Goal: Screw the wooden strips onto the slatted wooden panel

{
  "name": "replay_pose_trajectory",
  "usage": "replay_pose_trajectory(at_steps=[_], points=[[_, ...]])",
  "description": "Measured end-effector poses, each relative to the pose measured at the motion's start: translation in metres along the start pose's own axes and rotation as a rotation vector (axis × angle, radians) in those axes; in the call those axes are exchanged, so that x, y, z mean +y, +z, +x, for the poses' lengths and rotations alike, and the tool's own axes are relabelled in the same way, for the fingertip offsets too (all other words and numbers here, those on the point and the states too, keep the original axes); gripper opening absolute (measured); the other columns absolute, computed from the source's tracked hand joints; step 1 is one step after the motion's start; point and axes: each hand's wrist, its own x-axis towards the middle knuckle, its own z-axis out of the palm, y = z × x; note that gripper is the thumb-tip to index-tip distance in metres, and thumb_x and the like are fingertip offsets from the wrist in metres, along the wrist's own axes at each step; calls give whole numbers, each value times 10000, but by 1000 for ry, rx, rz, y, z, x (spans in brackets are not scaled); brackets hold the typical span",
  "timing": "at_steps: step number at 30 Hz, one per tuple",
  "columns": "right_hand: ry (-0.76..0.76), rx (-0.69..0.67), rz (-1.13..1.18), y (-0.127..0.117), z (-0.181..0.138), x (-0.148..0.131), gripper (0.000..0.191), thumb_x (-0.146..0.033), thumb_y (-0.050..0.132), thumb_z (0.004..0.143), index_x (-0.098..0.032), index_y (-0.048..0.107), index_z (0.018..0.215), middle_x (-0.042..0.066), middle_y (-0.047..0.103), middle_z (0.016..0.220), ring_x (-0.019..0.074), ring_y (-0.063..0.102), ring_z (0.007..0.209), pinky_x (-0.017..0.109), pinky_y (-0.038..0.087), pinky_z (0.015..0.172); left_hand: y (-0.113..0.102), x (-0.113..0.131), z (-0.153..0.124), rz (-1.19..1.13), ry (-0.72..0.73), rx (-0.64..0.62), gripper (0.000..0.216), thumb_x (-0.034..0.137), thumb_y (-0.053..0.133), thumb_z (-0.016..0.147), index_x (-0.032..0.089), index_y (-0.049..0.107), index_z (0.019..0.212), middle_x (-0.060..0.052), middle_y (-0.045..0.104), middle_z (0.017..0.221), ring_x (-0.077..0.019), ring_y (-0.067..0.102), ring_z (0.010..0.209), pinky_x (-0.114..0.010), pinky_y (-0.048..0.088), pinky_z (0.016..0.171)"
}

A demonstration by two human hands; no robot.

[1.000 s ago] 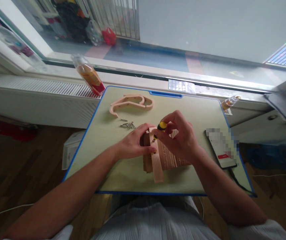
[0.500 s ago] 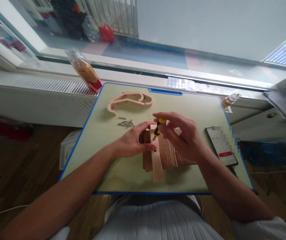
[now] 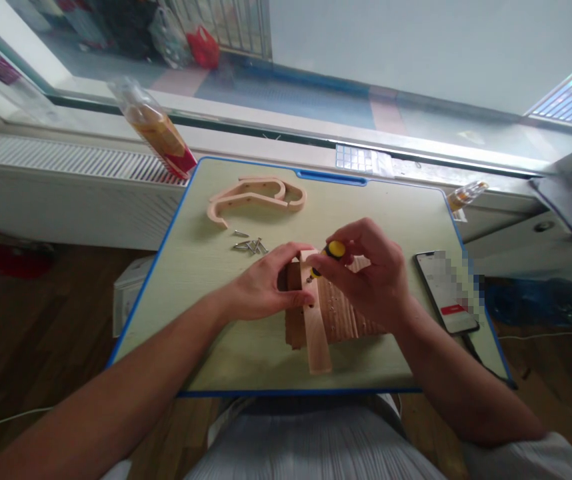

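My right hand [image 3: 373,270] is closed around a short yellow-and-black screwdriver [image 3: 335,250]. The tool leans over a pale wooden strip [image 3: 319,343], its lower end at a screw in the strip. This strip lies across a brown grooved wooden board [image 3: 341,313] with several small metal bits on it. My left hand [image 3: 263,283] grips the strip and board from the left, thumb on the strip beside a dark hole and fingers at the far end. Several loose screws [image 3: 253,247] lie on the table beyond my left hand.
Pale curved wooden hooks [image 3: 251,198] lie at the back left of the blue-edged table [image 3: 206,363]. A phone [image 3: 441,293] rests at the right edge. Behind the table stand a large drink bottle [image 3: 163,140] and, at the right, a smaller bottle [image 3: 466,195].
My right hand's grip has shifted, and the screwdriver's yellow end now tips further to the right. My left hand keeps its hold. The camera view has shifted slightly.
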Motion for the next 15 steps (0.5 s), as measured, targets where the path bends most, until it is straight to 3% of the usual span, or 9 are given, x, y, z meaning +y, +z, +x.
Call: replay_pose_trajectory(at_steps=[3, 7, 11, 15], points=[[-20, -67, 5, -2, -1, -2, 289, -298, 864, 943, -255, 748, 1204, -11, 757, 970, 112, 665, 712, 273, 561, 645, 0, 0, 0, -17, 1, 7, 821, 574, 943, 810, 231, 608, 1476, -97, 727, 1354, -311, 705, 1192, -433, 549, 1052], [-102, -102, -44, -5, -2, -2, 265, -302, 828, 988, -269, 792, 1248, 3, 789, 998, 114, 668, 714, 285, 562, 667, 0, 0, 0, -41, 0, 3, 802, 566, 945, 809, 223, 621, 1458, -84, 734, 1298, -295, 706, 1140, -405, 553, 1010], [-121, -160, -51, -11, -1, -2, 344, -252, 687, 1069, -260, 728, 1411, 45, 793, 1137, 131, 702, 797, 307, 591, 742, 1, 1, 0, -59, -40, -10, 834, 574, 947, 806, 224, 600, 1479, -73, 723, 1273, -276, 699, 1092, -376, 556, 953], [-122, -216, 38, -17, 1, -4, 375, -192, 591, 1090, -246, 695, 1447, 79, 789, 1257, 157, 753, 928, 326, 620, 826, 2, 1, 1, -96, -45, -17, 868, 577, 943, 809, 229, 575, 1513, -54, 740, 1153, -259, 689, 1025, -344, 550, 895]])
